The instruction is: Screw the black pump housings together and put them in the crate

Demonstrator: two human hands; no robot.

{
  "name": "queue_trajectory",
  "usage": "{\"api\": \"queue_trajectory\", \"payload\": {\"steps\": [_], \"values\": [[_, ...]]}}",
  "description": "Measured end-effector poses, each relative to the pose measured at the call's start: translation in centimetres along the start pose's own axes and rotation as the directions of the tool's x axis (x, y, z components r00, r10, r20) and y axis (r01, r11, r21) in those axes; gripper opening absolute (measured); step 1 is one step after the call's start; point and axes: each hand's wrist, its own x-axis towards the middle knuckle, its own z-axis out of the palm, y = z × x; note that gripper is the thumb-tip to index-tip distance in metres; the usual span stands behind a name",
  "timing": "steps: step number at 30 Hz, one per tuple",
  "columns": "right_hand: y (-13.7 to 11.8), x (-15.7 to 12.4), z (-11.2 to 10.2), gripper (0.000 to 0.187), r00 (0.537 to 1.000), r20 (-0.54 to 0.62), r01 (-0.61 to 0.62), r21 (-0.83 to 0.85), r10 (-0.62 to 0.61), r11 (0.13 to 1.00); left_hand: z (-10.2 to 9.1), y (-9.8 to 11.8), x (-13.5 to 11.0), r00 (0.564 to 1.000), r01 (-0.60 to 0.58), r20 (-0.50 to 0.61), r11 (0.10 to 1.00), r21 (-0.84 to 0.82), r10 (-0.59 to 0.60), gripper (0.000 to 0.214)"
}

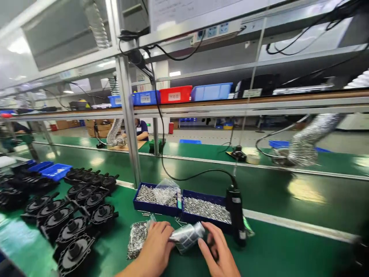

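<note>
A shiny silver roll-shaped packet (188, 236) is held low over the green bench between my two hands; what is inside I cannot make out. My left hand (157, 244) closes on its left end, fingers bent over it. At the right end, the thumb and index finger of my right hand (217, 250) pinch around the packet. A clear bag of small metal parts (137, 239) lies against the left side of my left hand. Beyond the packet stand two dark blue bins, one with screws (147, 194) under a crumpled clear bag (167, 192), the other with small metal pieces (206, 209).
A black electric screwdriver (236, 215) hangs on its cable right of the bins. Rows of black round housings (75, 252) cover the left of the bench (276, 246). A metal post (129, 127) rises behind. Blue and red bins (175, 94) line the shelf. Another person (142, 130) sits beyond.
</note>
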Motion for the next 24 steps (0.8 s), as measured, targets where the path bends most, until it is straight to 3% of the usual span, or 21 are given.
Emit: {"api": "queue_trajectory", "payload": {"steps": [2,4,7,10,13,17,21,24], "values": [[0.0,0.5,-0.3,0.046,0.987,0.092,-0.139,0.08,0.132,0.987,0.0,-0.3,0.1,0.998,-0.055,0.0,0.994,-0.093,0.056,0.043],[0.0,0.6,0.0,0.045,0.961,0.217,-0.196,0.107,0.17,0.975,0.1,-0.8,0.1,0.995,-0.102,-0.03,0.969,-0.226,0.098,0.052],[-0.4,0.2,0.5,0.035,0.925,0.357,-0.157,0.049,0.129,0.986,0.6,-1.2,0.0,0.995,-0.097,-0.029,0.853,-0.513,0.096,0.069],[-0.9,0.0,0.3,0.044,0.916,0.384,-0.123,-0.007,0.116,0.992,1.2,-0.9,-0.1,0.999,-0.028,0.011,0.734,-0.679,0.048,0.077],[-1.4,0.2,-0.1,0.045,0.931,0.353,-0.098,-0.013,0.096,0.995,1.7,-0.4,0.0,0.999,0.011,-0.017,0.721,-0.693,-0.032,0.063],[-1.5,0.6,-0.1,0.019,0.933,0.358,-0.063,0.086,0.029,0.994,1.7,-0.1,0.3,0.995,0.07,-0.01,0.752,-0.656,-0.101,0.05],[-1.2,0.6,0.2,0.026,0.94,0.339,-0.084,0.128,0.036,0.988,1.1,0.4,0.5,0.989,0.136,0.031,0.814,-0.565,-0.145,0.02],[-1.1,0.7,0.4,0.027,0.943,0.322,-0.155,0.19,0.087,0.97,0.8,0.9,0.6,0.988,0.146,0.04,0.808,-0.57,-0.151,0.024]]}}
